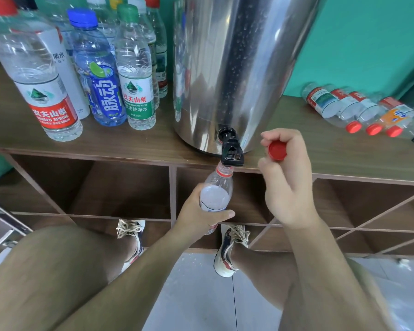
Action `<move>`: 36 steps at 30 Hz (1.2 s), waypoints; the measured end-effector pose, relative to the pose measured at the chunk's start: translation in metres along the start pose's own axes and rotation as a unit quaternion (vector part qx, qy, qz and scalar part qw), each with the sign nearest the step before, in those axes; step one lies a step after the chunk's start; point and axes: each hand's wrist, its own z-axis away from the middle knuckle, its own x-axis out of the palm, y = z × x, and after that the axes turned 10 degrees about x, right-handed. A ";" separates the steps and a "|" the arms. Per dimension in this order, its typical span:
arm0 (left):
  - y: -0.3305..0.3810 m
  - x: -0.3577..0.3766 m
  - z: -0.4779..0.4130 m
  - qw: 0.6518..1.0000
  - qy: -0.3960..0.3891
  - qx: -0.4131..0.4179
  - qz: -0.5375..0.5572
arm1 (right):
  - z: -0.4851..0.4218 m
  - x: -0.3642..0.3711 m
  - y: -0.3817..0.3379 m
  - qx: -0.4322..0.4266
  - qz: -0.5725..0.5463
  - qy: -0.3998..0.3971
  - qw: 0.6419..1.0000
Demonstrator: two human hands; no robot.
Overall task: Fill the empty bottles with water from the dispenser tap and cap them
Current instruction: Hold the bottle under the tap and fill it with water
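Observation:
A tall steel water dispenser (237, 68) stands on the wooden shelf top, its black tap (232, 151) jutting over the front edge. My left hand (198, 216) grips a clear uncapped bottle (216, 189) and holds its mouth right under the tap. The bottle holds some water. My right hand (285, 177) is just right of the tap and pinches a red cap (277, 151) in its fingers.
Several upright capped bottles (101, 75) crowd the shelf top (129, 139) left of the dispenser. Several capped bottles (359, 111) lie on their sides at the right. Open cubbies (120, 187) sit below the top. My legs and shoes are on the tiled floor.

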 end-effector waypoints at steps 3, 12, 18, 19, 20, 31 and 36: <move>0.003 0.000 0.001 1.000 -0.003 -0.005 0.008 | -0.007 -0.004 0.026 0.128 -0.002 0.030 0.991; 0.004 -0.001 0.000 1.000 -0.012 -0.012 0.006 | -0.026 -0.012 0.069 0.220 0.183 0.021 0.958; 0.004 -0.001 0.000 1.000 -0.016 -0.008 0.002 | -0.028 -0.007 0.086 0.227 0.261 0.008 0.938; 0.005 -0.001 0.000 1.000 -0.014 -0.008 0.002 | -0.028 -0.006 0.086 0.230 0.266 0.013 0.936; 0.004 0.000 0.000 1.000 -0.013 -0.009 0.002 | -0.027 -0.005 0.085 0.223 0.265 0.028 0.938; -0.008 0.002 -0.006 1.000 -0.010 0.018 -0.003 | -0.016 -0.005 -0.030 0.000 0.112 -0.108 0.988; -0.011 0.002 -0.007 1.000 -0.019 0.017 -0.002 | -0.014 0.003 -0.024 0.004 0.122 -0.121 0.985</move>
